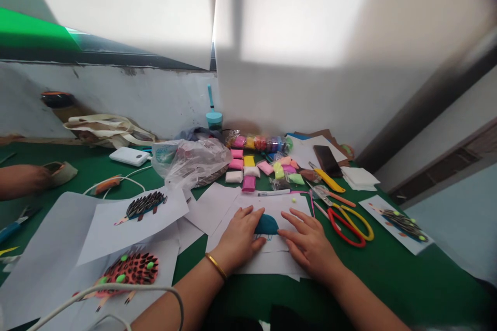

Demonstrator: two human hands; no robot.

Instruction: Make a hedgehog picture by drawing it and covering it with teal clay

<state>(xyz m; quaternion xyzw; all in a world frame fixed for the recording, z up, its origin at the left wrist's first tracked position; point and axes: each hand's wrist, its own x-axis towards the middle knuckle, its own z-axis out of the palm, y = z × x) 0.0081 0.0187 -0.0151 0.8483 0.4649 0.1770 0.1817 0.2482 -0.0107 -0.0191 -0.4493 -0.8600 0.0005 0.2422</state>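
A flat teal half-round shape [267,224], which looks like modelling clay, lies on a white sheet of paper [267,262]. Short drawn lines run below its lower edge. My left hand [241,235], with a gold bracelet at the wrist, rests at its left side, fingers stretched out and thumb near the lower edge. On the other side my right hand [310,242] lies with spread fingers, one fingertip at the shape's right end. Neither hand holds anything. A small yellow-green ball [294,200] sits on the paper above, near a white pen [274,193].
Scissors with red and yellow handles [351,222], a yellow cutter [329,180] and a phone [326,160] lie right. Behind are several clay packets [249,183] and a plastic bag [190,158]. Hedgehog pictures [145,204] and a white cable [128,286] lie left, near another person's hand [37,180].
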